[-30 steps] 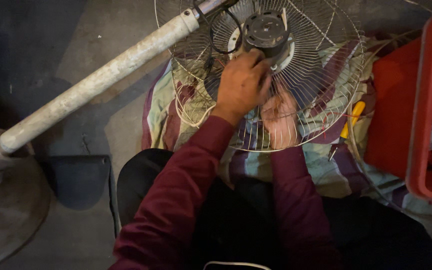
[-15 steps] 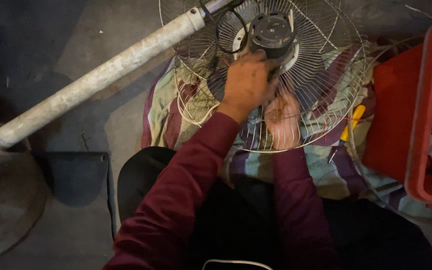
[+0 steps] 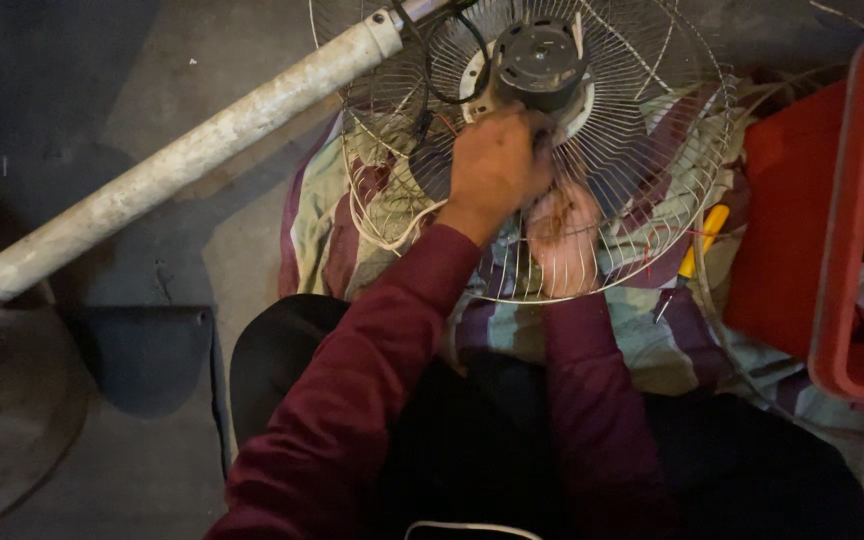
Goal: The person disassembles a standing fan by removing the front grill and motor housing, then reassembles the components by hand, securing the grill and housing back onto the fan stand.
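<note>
We take the round wire fan guard (image 3: pixel 642 190) as our landmark: it lies flat on a striped cloth (image 3: pixel 322 215) spread over the floor, just beyond the person's knees. At the guard's centre, toward its far edge, sits the dark fan motor (image 3: pixel 539 62), and the left hand (image 3: pixel 497 165) rests on top of the guard just below that motor, its fingers curled down and closed against the motor's near side; what they pinch there is hidden from us. The right hand (image 3: pixel 564 240) lies under the guard, seen through the wires close to its near rim, just beside the left hand; we cannot tell whether it is open or gripping anything. Thin wires and a dark cable loop (image 3: pixel 442 60) run across the guard's left part, near the motor. From the guard's upper left edge a pale, worn pole (image 3: pixel 192 155) slants away to the left, ending at a round base (image 3: pixel 2 400) well apart from the guard. Just off the guard's right rim a yellow-handled screwdriver (image 3: pixel 697 250) lies on the cloth, and further right stands a red plastic crate (image 3: pixel 842 230). Both sleeves are dark red.
</note>
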